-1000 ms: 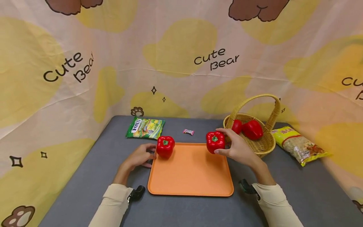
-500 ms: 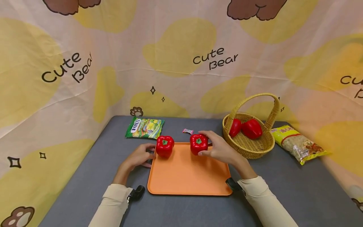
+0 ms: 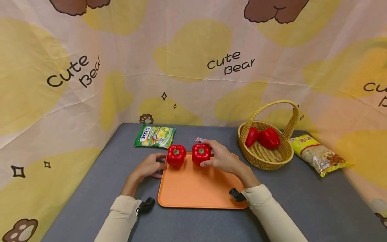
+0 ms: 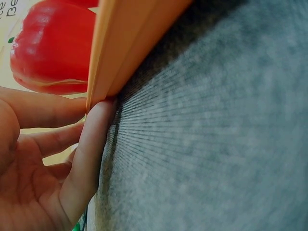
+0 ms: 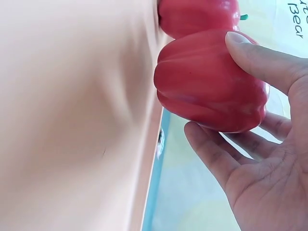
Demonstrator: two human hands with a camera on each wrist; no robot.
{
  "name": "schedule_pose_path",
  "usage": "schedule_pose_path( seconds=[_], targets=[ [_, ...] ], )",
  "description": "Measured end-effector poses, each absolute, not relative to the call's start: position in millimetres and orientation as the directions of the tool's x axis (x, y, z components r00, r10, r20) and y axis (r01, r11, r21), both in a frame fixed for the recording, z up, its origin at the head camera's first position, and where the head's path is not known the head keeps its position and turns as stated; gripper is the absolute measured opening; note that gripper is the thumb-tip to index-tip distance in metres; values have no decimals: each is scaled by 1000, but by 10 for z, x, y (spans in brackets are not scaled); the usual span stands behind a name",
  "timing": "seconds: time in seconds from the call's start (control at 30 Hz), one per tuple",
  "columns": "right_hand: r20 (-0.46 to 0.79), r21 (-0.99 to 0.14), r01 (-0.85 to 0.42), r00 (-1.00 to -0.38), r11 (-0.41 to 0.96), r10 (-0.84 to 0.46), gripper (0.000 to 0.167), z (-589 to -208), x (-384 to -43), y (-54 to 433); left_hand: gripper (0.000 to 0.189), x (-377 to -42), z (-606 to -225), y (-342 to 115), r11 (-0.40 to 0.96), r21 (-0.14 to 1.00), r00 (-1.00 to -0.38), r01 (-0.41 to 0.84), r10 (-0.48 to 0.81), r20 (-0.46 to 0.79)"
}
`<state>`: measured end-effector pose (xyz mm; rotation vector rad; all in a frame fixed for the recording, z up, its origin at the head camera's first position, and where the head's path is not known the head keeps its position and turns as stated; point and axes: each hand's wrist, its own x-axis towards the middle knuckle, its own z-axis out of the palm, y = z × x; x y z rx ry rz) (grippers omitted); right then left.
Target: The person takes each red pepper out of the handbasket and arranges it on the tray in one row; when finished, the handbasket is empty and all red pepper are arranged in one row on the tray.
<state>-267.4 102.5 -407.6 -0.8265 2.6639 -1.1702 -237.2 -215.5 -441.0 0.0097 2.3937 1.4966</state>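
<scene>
Grey table [image 3: 193, 224] fills the foreground, bearing an orange tray [image 3: 199, 191]. The left hand [image 3: 148, 166] pinches the tray's left rim. Inside that rim stands one red pepper [image 3: 176, 157]; the right hand [image 3: 223, 159] holds another pepper [image 3: 200, 155] between thumb and fingers, over the tray's far part. Farther back are a wicker basket [image 3: 264, 163] with two red items [image 3: 269, 138], a yellow packet [image 3: 318, 154], a small wrapped sweet [image 3: 199, 139] and a green bag [image 3: 155, 136]. Pale fabric walls [image 3: 193, 50], yellow-blotched and lettered "Cute Bear", rise behind and alongside.
</scene>
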Motion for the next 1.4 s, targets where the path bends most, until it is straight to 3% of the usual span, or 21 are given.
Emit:
schedule_pose_path(
  seconds=[1.4],
  targets=[
    [81,-720,-432,-830,544,-552,91,-4176,-2702,859,57,-2379,-4445,-2162,444,884,-955,-146,171,-243]
  ],
)
